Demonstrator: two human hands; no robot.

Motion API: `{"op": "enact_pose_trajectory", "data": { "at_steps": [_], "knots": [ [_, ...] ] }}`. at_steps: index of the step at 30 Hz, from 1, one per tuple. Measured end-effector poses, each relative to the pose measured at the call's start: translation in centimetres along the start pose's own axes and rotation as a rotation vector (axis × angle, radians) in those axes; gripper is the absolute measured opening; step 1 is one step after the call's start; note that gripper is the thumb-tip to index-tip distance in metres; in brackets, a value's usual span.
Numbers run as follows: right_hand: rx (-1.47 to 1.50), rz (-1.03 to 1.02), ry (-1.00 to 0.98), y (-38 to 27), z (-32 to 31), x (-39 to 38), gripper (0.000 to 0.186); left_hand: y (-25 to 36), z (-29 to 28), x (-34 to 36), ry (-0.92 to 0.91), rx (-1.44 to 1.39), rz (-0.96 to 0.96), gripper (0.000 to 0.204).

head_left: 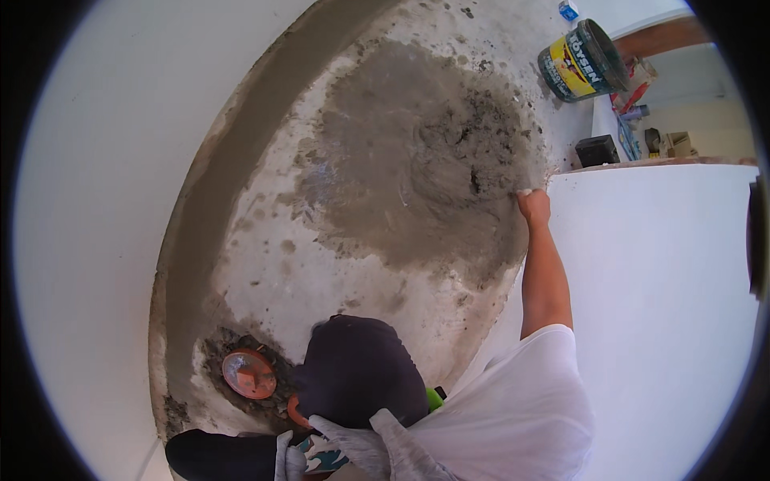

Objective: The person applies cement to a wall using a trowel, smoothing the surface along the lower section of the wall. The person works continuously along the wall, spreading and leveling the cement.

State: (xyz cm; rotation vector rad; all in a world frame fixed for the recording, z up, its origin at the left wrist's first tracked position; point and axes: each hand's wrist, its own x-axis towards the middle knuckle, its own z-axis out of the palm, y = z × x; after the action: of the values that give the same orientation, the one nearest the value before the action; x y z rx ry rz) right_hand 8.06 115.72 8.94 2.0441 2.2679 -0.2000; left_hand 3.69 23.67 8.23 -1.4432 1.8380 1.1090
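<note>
Your dark cap [357, 369] is sitting nearest, hiding your left hand, so its state cannot be told. Your right hand [533, 207] is reaching far and right, pressing against the top edge of the white wall [658, 280]; whether its fingers are curling shut is unclear. It is touching the right rim of the wet grey cement patch [417, 160]. 1 orange round disc [249, 373] is lying near left, well apart from that hand. 1 bucket [583, 60] is standing far right.

Dark green bucket [583, 60] with yellow label top right, small blue package [568, 10] above it
</note>
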Motion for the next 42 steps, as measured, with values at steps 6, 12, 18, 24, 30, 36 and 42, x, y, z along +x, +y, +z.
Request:
{"op": "enact_pose_trajectory", "data": {
  "at_steps": [6,12,18,24,30,36,42],
  "knots": [
    [0.085,-0.319,0.018,-6.0,1.9,4.8,0.047,-0.9,2.0,-0.2,0.002,-0.031,-0.01,0.063],
    [0.287,-0.275,-0.136,-3.7,2.5,4.0,0.044,-1.9,2.9,0.3,-0.008,-0.069,-0.016,0.064],
    [0.502,-0.201,-0.144,-1.7,4.0,1.4,0.034,-1.7,3.1,1.3,-0.017,-0.081,0.0,0.064],
    [0.612,-0.174,-0.15,-1.0,1.7,-0.6,0.034,-0.6,2.8,3.6,-0.021,-0.114,0.028,0.065],
    [0.431,-0.271,-0.032,1.5,-0.5,1.0,0.04,2.9,-1.8,8.4,-0.068,-0.17,0.152,0.065],
    [0.341,-0.467,-0.086,4.2,-3.0,4.7,0.045,2.4,-11.7,11.0,0.039,-0.306,0.179,0.066],
    [0.299,-0.365,-0.119,1.1,-7.9,2.0,0.054,2.7,-12.4,12.0,0.033,-0.439,0.153,0.066]
  ]
}}
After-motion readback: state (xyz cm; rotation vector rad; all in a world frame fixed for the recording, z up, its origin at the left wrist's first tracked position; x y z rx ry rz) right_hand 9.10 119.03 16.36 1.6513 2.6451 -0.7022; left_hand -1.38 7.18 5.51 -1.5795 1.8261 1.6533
